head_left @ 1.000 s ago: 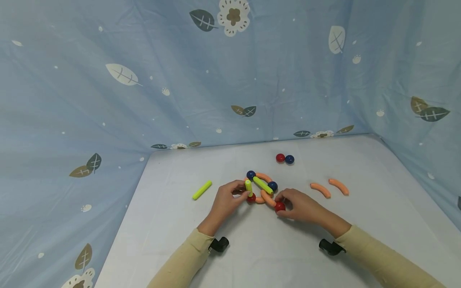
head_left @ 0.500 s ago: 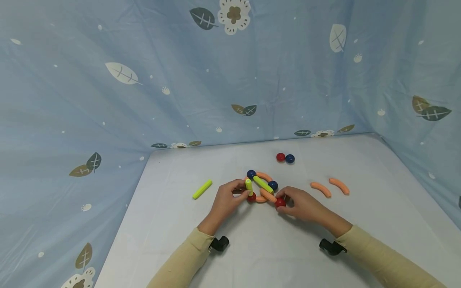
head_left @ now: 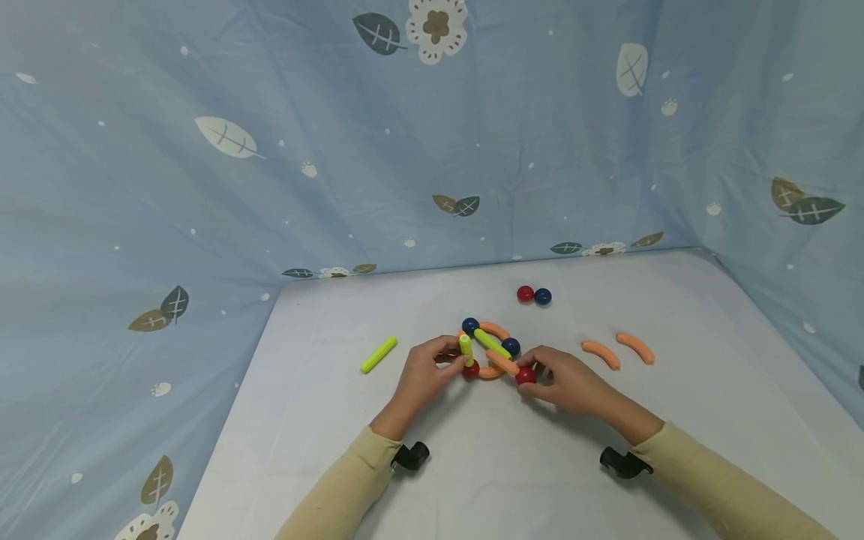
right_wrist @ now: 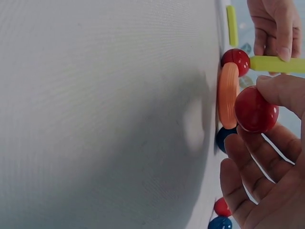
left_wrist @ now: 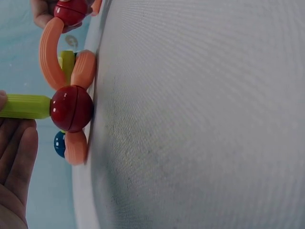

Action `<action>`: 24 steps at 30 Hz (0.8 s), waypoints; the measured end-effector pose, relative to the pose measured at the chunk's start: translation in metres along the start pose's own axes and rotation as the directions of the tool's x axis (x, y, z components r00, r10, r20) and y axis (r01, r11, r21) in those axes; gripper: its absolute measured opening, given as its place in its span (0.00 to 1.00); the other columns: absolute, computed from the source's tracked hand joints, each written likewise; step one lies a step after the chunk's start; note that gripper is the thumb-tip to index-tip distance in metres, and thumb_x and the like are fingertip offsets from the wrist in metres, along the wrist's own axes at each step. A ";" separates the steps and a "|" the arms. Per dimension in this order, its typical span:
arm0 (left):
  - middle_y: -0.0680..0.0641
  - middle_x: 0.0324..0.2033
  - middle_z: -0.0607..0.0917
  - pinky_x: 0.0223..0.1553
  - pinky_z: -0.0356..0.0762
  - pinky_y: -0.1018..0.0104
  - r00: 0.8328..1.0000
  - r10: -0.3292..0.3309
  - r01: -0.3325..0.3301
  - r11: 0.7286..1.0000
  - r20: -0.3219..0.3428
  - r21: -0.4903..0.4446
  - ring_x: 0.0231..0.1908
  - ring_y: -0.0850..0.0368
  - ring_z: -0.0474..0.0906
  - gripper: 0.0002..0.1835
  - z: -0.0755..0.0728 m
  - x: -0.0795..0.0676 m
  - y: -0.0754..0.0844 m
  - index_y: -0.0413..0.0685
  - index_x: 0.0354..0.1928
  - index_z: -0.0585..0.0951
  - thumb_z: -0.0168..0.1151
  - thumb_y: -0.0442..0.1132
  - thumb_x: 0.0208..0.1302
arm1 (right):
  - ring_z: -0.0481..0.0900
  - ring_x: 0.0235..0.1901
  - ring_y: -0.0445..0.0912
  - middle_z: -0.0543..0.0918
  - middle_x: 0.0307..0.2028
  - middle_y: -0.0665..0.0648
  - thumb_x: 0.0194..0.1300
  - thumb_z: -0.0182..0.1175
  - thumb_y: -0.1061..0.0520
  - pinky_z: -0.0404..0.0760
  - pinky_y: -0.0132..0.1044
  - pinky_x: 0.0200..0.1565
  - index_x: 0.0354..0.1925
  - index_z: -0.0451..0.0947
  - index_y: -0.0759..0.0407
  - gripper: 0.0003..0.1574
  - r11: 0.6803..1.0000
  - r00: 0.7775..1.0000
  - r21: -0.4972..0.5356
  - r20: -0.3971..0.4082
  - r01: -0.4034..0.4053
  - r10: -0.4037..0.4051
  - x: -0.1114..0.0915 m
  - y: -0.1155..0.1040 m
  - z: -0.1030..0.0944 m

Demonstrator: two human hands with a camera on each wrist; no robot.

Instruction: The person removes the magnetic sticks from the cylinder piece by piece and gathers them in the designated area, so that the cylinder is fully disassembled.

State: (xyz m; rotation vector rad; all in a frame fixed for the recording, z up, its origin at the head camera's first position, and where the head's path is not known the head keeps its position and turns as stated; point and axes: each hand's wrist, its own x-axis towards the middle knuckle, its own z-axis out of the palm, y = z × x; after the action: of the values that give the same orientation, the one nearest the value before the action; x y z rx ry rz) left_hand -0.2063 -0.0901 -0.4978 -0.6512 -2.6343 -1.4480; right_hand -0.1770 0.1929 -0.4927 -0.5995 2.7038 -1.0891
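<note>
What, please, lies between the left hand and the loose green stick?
In the head view, only bare white tabletop lies between the left hand and the loose green stick.

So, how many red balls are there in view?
3. One red ball is held in the right hand; a second red ball is below the green stick in the left hand; the third red ball lies farther back, beside a blue ball. None seems hidden.

Lime rod upright on red ball; red sphere caps orange rod

Left grip and right grip pinch, wrists seemingly raised.
</note>
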 end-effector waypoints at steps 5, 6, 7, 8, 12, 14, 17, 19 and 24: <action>0.53 0.44 0.88 0.47 0.83 0.70 1.000 0.003 -0.003 1.000 -0.002 -0.010 0.45 0.60 0.85 0.11 0.001 0.000 -0.001 0.49 0.50 0.85 0.69 0.36 0.67 | 0.79 0.41 0.43 0.81 0.45 0.45 0.64 0.72 0.51 0.81 0.34 0.37 0.52 0.79 0.49 0.20 1.000 1.000 -0.005 -0.021 0.009 -0.009 -0.001 0.001 -0.002; 0.53 0.44 0.88 0.47 0.83 0.70 1.000 0.004 -0.004 1.000 -0.002 -0.013 0.45 0.60 0.85 0.11 0.001 0.000 -0.001 0.49 0.50 0.85 0.69 0.36 0.67 | 0.80 0.41 0.43 0.81 0.45 0.45 0.64 0.72 0.51 0.82 0.35 0.38 0.53 0.79 0.49 0.20 1.000 0.999 -0.006 -0.026 0.017 -0.017 -0.001 0.001 -0.003; 0.53 0.44 0.88 0.47 0.83 0.70 1.000 0.005 -0.005 1.000 -0.002 -0.014 0.45 0.60 0.85 0.11 0.001 0.000 -0.001 0.49 0.50 0.85 0.69 0.36 0.67 | 0.80 0.42 0.43 0.81 0.45 0.45 0.64 0.72 0.51 0.82 0.36 0.40 0.53 0.79 0.49 0.20 1.000 0.999 -0.007 -0.031 0.026 -0.026 -0.001 0.001 -0.003; 0.53 0.44 0.88 0.47 0.83 0.69 1.000 0.008 -0.008 1.000 -0.003 -0.017 0.45 0.60 0.85 0.11 0.001 0.000 -0.001 0.49 0.50 0.85 0.69 0.37 0.67 | 0.80 0.42 0.43 0.81 0.46 0.45 0.65 0.72 0.52 0.82 0.38 0.41 0.53 0.79 0.49 0.20 0.999 0.999 -0.010 -0.034 0.035 -0.035 -0.001 0.002 -0.004; 0.53 0.44 0.88 0.47 0.83 0.69 1.000 0.009 -0.009 1.000 -0.003 -0.018 0.46 0.60 0.85 0.10 0.001 0.000 -0.001 0.49 0.50 0.85 0.69 0.37 0.67 | 0.80 0.42 0.43 0.82 0.46 0.45 0.65 0.71 0.52 0.83 0.41 0.43 0.53 0.80 0.50 0.19 0.999 0.998 -0.016 -0.047 0.043 -0.043 -0.001 0.002 -0.005; 0.53 0.44 0.88 0.47 0.83 0.69 1.000 0.005 -0.005 1.000 -0.001 -0.017 0.45 0.60 0.85 0.10 0.001 0.000 -0.002 0.50 0.50 0.85 0.69 0.37 0.67 | 0.79 0.42 0.42 0.82 0.46 0.45 0.65 0.71 0.52 0.83 0.41 0.44 0.53 0.79 0.50 0.20 0.999 0.998 -0.022 -0.051 0.041 -0.042 -0.001 0.003 -0.006; 0.54 0.44 0.88 0.47 0.83 0.70 1.000 -0.003 0.003 1.000 0.003 -0.011 0.46 0.61 0.85 0.11 0.001 0.000 -0.001 0.50 0.50 0.85 0.69 0.37 0.67 | 0.79 0.43 0.42 0.82 0.47 0.46 0.66 0.71 0.53 0.83 0.40 0.44 0.54 0.79 0.51 0.20 0.999 0.997 -0.028 -0.061 0.039 -0.041 -0.001 0.004 -0.005; 0.54 0.44 0.88 0.47 0.83 0.69 1.000 -0.003 0.003 1.000 0.004 -0.008 0.46 0.61 0.85 0.11 0.001 0.000 -0.001 0.49 0.50 0.85 0.69 0.37 0.67 | 0.80 0.43 0.43 0.82 0.47 0.46 0.66 0.71 0.53 0.83 0.40 0.44 0.54 0.79 0.52 0.20 0.999 0.997 -0.025 -0.068 0.041 -0.042 -0.001 0.005 -0.006; 0.53 0.44 0.88 0.47 0.83 0.70 1.000 -0.010 0.010 1.000 0.007 -0.007 0.46 0.61 0.85 0.11 0.000 0.000 -0.001 0.48 0.51 0.85 0.69 0.37 0.67 | 0.80 0.42 0.43 0.82 0.46 0.47 0.65 0.71 0.53 0.83 0.40 0.43 0.53 0.80 0.52 0.19 0.999 0.995 -0.024 -0.087 0.044 -0.046 -0.001 0.007 -0.007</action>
State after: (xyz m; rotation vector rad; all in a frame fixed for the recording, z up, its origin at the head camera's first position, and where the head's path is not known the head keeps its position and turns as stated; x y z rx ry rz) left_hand -0.2065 -0.0900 -0.4986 -0.6467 -2.6423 -1.4615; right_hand -0.1801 0.2025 -0.4929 -0.6340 2.7936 -1.1233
